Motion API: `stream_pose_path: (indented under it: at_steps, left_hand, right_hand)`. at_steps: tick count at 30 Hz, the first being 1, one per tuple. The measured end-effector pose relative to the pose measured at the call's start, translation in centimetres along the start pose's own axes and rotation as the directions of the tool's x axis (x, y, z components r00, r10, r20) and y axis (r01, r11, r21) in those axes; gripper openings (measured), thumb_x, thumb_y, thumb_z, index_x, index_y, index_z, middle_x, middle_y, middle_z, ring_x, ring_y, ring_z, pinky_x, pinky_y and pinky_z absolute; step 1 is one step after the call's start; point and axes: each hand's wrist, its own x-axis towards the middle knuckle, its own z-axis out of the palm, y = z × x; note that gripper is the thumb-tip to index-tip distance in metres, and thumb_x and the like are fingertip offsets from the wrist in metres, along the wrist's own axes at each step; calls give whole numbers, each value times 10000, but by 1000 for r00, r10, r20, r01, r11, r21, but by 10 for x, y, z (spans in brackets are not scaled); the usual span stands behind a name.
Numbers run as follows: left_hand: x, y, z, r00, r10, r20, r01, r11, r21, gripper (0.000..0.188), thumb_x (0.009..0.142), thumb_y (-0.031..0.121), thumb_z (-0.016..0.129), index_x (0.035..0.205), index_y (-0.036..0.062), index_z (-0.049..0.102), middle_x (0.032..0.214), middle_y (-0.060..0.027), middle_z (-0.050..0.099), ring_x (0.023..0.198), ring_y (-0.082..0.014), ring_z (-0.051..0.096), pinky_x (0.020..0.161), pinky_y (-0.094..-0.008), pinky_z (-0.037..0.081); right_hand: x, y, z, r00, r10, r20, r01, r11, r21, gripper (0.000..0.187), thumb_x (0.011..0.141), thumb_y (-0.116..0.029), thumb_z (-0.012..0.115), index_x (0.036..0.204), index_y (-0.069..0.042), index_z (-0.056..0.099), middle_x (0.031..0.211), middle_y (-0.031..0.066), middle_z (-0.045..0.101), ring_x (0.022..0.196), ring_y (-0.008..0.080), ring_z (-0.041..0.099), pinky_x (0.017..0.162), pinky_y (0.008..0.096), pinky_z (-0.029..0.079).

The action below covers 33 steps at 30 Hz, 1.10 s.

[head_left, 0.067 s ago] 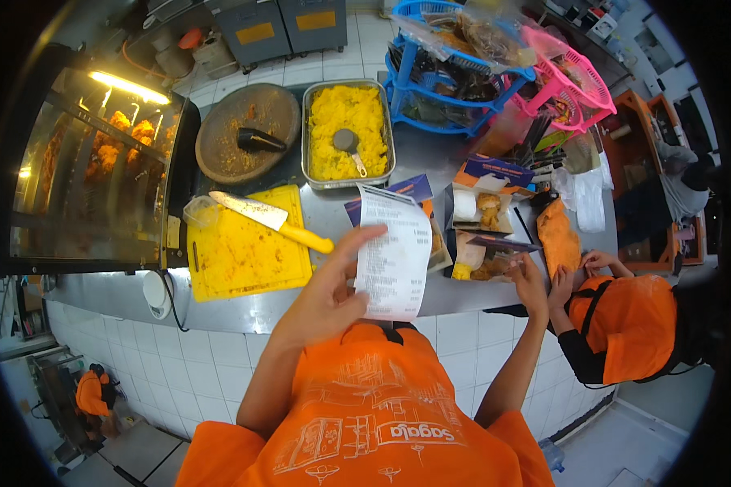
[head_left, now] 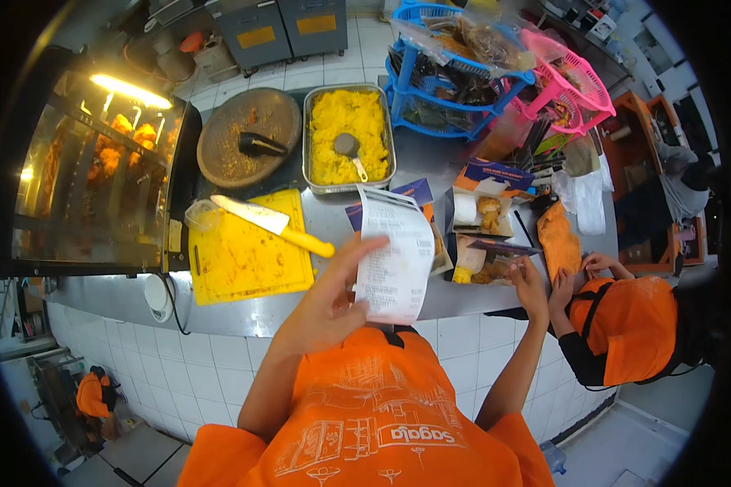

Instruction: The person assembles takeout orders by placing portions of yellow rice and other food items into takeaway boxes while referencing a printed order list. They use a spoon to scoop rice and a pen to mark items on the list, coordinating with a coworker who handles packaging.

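A long white receipt [head_left: 395,256] is held up in the left hand [head_left: 329,296], above the near edge of the steel tabletop [head_left: 252,316] and in front of the orange shirt. The grip is a light pinch: the thumb lies along the slip's left edge and the fingers are closed behind the paper, so the slip hangs upright and slightly curled. The right hand [head_left: 530,286] is laid at the tabletop's edge, just beside an open food box [head_left: 486,258] that holds fried pieces; whether its fingers are closed on anything cannot be told, since they are seen from behind.

The step in hand is judged to be a reading of the slip against what is packed. A second open box [head_left: 481,213] stands behind the first, and a filled brown bag [head_left: 559,239] lies to their right. A co-worker's hands [head_left: 594,264] rest near that bag.

Further back, a yellow board [head_left: 248,260] carries a knife [head_left: 272,223] with a yellow handle, and a steel tray [head_left: 349,134] of yellow rice with a scoop sits beside a round wooden block [head_left: 248,134]. A lit warmer [head_left: 97,174] with fried pieces stands at the left.

The next move is judged to call for a free hand: the slip needs to be set down or tucked away, clear of the greasy board.
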Motion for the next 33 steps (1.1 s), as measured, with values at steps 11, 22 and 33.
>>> stream_pose_path:
  at_steps: [11,22,33]
  left_hand:
    - [-36,-3,-7,939,329,105,-326,944,-46,658,742,-195,533,1366,9,566,1443,-187,450,1396,-316,397,1162,-418,286]
    - [-8,9,1,988,150,44,-144,981,-128,814,749,-143,469,1529,9,296,1495,-149,360,1410,-265,372,1160,-404,306]
    - [46,20,12,991,129,39,-115,962,-246,888,767,-138,453,1587,47,165,1574,-126,277,1383,-233,413,1146,-355,332]
  right_hand:
    - [8,4,-4,998,-37,-42,39,997,62,143,1023,-157,524,1032,-14,518,815,87,616,768,148,618,710,301,484]
    - [15,-6,-4,1000,-6,-2,6,999,47,131,1012,-156,526,1037,-28,532,800,104,637,750,175,637,704,315,492]
    - [22,-1,3,998,59,25,-61,995,82,112,1009,-131,520,1042,-24,525,834,115,663,759,175,676,697,321,526]
